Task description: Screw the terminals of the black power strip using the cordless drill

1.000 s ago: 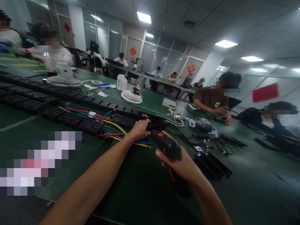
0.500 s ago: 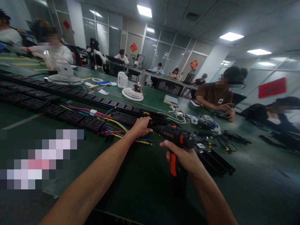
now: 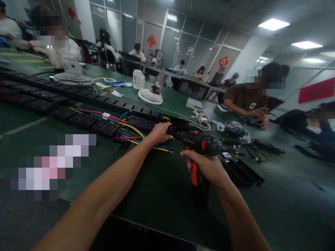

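Cordless drill [image 3: 197, 141], black and orange, is held level just right of the black socket strip [image 3: 141, 122], its handle wrapped by the right hand [image 3: 206, 164]. The left hand [image 3: 160, 133], apart from the right, is closed on a dark part [image 3: 171, 130] at the strip's right end; whether the drill's tip touches it cannot be told. Coloured wires [image 3: 133, 128] lie in front of the strip, a white fan grille [image 3: 149, 97] behind it

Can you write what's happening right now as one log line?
left hand: holding black part | right hand: gripping drill | drill tip: toward left hand
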Motion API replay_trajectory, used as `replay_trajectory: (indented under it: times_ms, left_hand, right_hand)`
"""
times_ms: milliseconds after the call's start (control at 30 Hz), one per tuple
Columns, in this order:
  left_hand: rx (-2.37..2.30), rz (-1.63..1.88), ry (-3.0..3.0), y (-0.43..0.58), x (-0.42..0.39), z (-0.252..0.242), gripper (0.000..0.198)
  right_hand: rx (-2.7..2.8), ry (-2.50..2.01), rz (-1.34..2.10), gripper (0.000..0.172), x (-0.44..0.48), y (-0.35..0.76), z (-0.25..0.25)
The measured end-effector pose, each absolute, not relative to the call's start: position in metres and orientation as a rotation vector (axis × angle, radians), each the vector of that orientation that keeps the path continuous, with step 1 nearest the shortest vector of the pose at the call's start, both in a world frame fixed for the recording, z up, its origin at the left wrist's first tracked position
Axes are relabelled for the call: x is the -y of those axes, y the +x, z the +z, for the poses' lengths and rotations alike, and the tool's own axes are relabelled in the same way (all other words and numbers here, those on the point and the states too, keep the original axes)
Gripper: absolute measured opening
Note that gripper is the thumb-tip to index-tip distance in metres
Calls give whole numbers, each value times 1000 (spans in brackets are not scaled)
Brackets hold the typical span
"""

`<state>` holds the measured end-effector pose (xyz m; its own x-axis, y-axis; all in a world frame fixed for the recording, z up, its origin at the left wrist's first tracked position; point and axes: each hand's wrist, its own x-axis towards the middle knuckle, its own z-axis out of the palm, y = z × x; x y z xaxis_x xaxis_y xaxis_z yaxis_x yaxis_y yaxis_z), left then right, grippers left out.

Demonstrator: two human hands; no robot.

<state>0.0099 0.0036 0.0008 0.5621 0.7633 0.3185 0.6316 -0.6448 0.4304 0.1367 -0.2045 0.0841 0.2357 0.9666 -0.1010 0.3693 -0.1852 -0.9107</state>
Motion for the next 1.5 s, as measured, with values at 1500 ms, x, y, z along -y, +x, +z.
replay_trajectory:
  times_ms: [1500]
  left_hand:
    - [-1115,637,2563,12,-9,-5,54]
  right_hand:
    - [1322,-1755,903,19,204,128,87]
